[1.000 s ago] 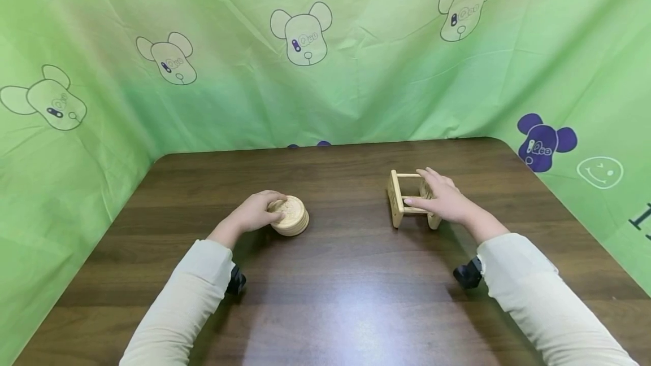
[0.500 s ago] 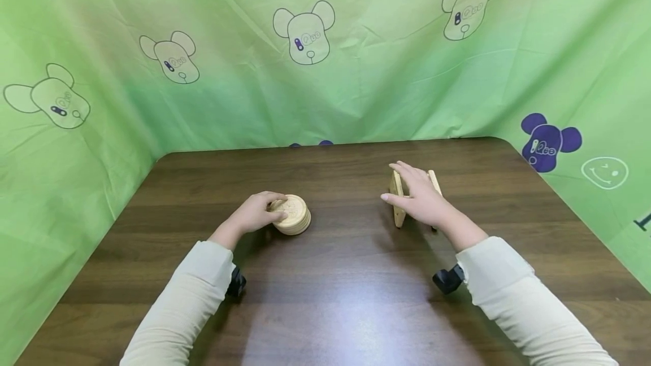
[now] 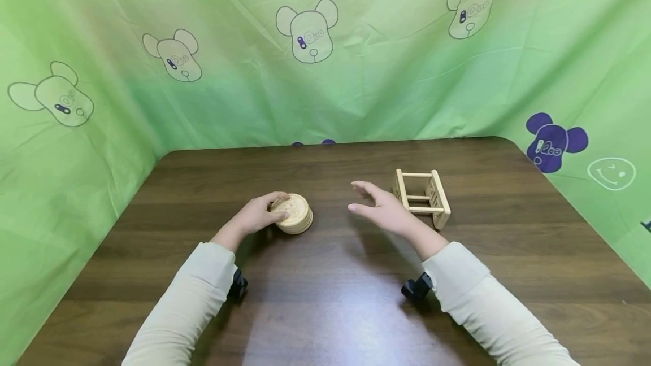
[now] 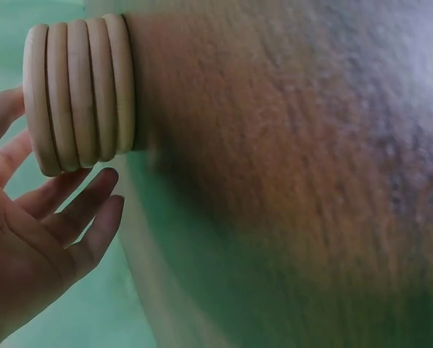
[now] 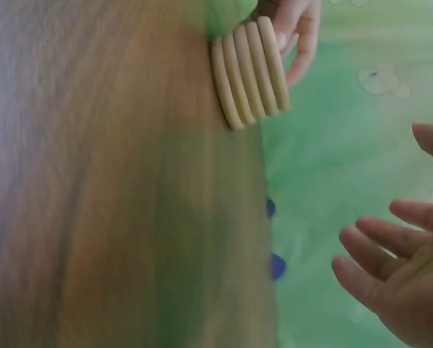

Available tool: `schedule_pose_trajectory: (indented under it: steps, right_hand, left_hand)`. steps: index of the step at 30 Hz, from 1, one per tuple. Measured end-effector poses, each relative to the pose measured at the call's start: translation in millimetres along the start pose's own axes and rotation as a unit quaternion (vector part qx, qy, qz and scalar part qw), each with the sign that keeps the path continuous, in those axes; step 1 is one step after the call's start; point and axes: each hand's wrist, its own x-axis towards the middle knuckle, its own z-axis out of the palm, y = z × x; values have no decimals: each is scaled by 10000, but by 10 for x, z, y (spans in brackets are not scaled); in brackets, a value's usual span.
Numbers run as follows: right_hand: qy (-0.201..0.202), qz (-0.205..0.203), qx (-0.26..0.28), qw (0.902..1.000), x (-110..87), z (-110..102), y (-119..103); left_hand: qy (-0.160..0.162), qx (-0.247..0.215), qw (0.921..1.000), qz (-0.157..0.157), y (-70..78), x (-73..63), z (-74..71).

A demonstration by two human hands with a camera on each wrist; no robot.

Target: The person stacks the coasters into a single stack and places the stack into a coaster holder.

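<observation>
A stack of several round wooden coasters (image 3: 291, 211) stands left of the table's middle, with a pattern on the top one. My left hand (image 3: 257, 213) holds the stack at its upper left edge, thumb and index finger spread round the rim. In the left wrist view the coasters (image 4: 80, 94) show edge-on, and the lower fingers (image 4: 104, 225) extend loosely beside them. My right hand (image 3: 383, 208) is over the table between the stack and a wooden coaster rack (image 3: 438, 199), fingers spread and holding nothing. The right wrist view shows its fingers (image 5: 376, 246) apart from the coasters (image 5: 251, 72).
The brown wooden table (image 3: 325, 309) has a green cloth (image 3: 356, 95) with cartoon bear heads hung behind it and at both sides. The rack of two slatted ends and thin rods stands at the right. A black wrist camera (image 3: 417, 287) hangs under the right sleeve.
My right hand has moved left from over the coaster rack toward the stack, leaving the rack in full view. My left hand stays at the coasters.
</observation>
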Motion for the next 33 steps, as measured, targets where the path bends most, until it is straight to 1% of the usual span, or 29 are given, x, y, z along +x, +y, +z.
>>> schedule_pose_trajectory:
  steps: [1,3,5,8,11,13,19,22,29,33]
  right_hand:
    - [-88,13,100,9999,13,35,-2]
    - [-286,62,295,9991,39,105,-10]
    - [-502,146,498,9974,63,175,-16]
    - [-726,342,749,9940,103,272,-12]
    - [-893,489,854,9911,151,356,7]
    - [-976,587,923,9892,186,406,12]
    - [-1081,798,1205,9836,293,540,26]
    - [-1128,877,1370,9802,341,596,34]
    - [-1290,1049,1880,9680,461,702,11]
    - [-1357,1050,1894,9668,510,748,-5]
  left_hand:
    - [-13,-79,9999,-66,-4,-1,-1]
    - [-30,-176,9998,-101,-20,-1,-1]
    - [-25,-241,9997,-89,-40,1,1]
    - [10,-261,9996,-47,-55,7,6]
    - [21,-265,9996,-54,-47,8,6]
    - [-19,-337,9993,-136,-32,11,6]
    - [-307,-648,9965,-440,26,29,2]
    - [-416,-734,9953,-479,32,35,4]
    - [-563,-1037,9910,-633,23,35,8]
    - [-588,-1169,9892,-654,17,31,15]
